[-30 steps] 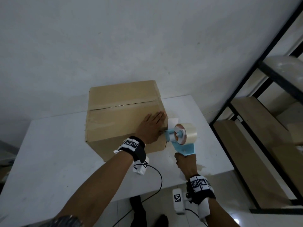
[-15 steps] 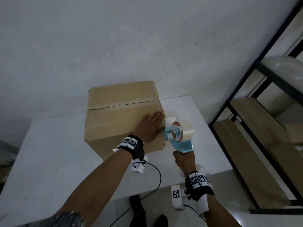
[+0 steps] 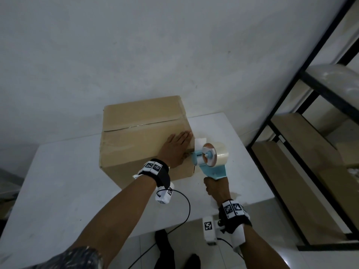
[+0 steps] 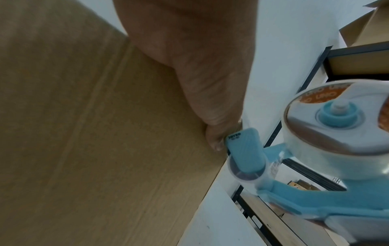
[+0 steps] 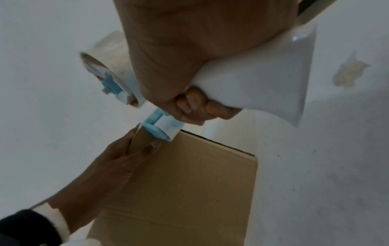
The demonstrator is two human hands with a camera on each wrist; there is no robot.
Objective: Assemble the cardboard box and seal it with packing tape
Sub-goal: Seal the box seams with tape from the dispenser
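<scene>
Cardboard box (image 3: pixel 143 136) set on white surface (image 3: pixel 58 191), flaps closed. Left hand (image 3: pixel 175 149) laid flat, fingers straight, on near-right top to steady it. Tape dispenser (image 3: pixel 210 162) gripped by right hand (image 3: pixel 217 188), nose held at right edge, likely to start strip.

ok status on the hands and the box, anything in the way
Left hand flat on cardboard box. Right hand grips tape dispenser, nose at box's right edge. Nothing blocking.

Head view: high, facing down-forward, table (image 3: pixel 58 191) full. Wrist views: close, along fingers. All share tape dispenser (image 3: pixel 208 162) at cardboard box (image 3: pixel 139 136) 3 o'clock edge.
</scene>
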